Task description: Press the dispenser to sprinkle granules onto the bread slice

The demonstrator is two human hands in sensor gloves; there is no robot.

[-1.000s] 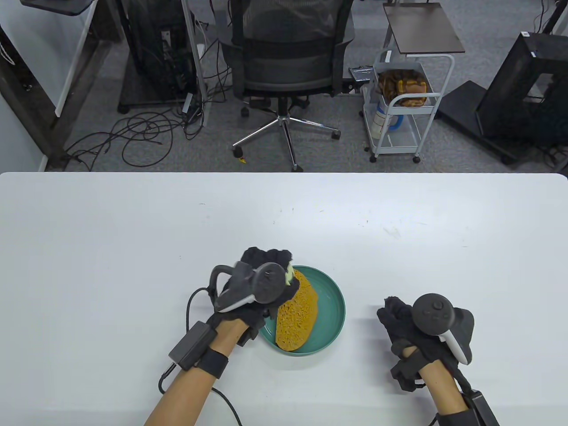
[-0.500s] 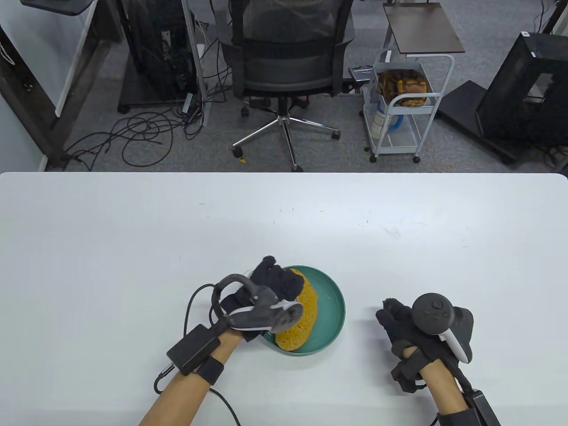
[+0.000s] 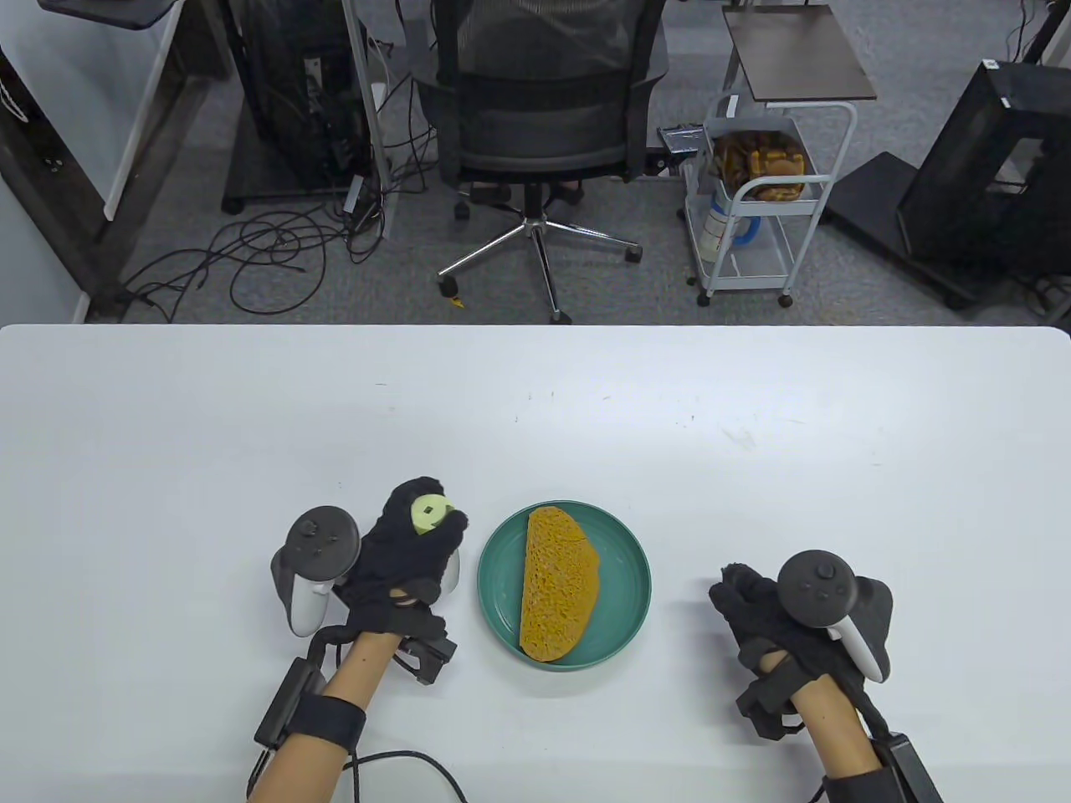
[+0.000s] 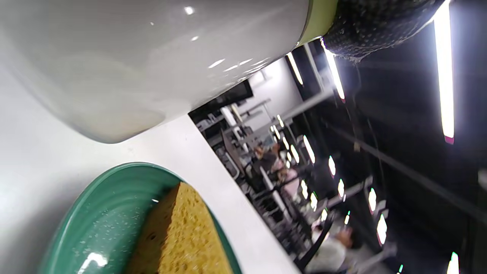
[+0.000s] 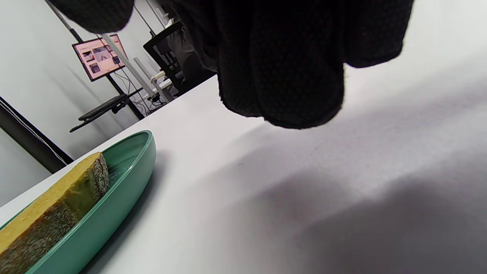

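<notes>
A yellow-brown bread slice (image 3: 556, 583) lies on a green plate (image 3: 623, 556) at the table's front middle. My left hand (image 3: 410, 556) grips a white dispenser with a pale green top (image 3: 431, 513), upright, just left of the plate. In the left wrist view the dispenser's white body (image 4: 152, 57) fills the top, close above the table, with the plate (image 4: 99, 220) and bread (image 4: 182, 236) below. My right hand (image 3: 757, 606) rests on the table right of the plate with fingers curled, holding nothing. The right wrist view shows its fingers (image 5: 281, 68) above the table and the plate (image 5: 114, 205) at left.
The white table (image 3: 535, 401) spreads wide behind the plate. An office chair (image 3: 535, 125) and a small white cart (image 3: 757, 192) stand on the floor beyond the far edge.
My left hand was tipped over the bread with the dispenser. It has drawn back to the left of the plate and turned the dispenser upright. The right hand has not moved.
</notes>
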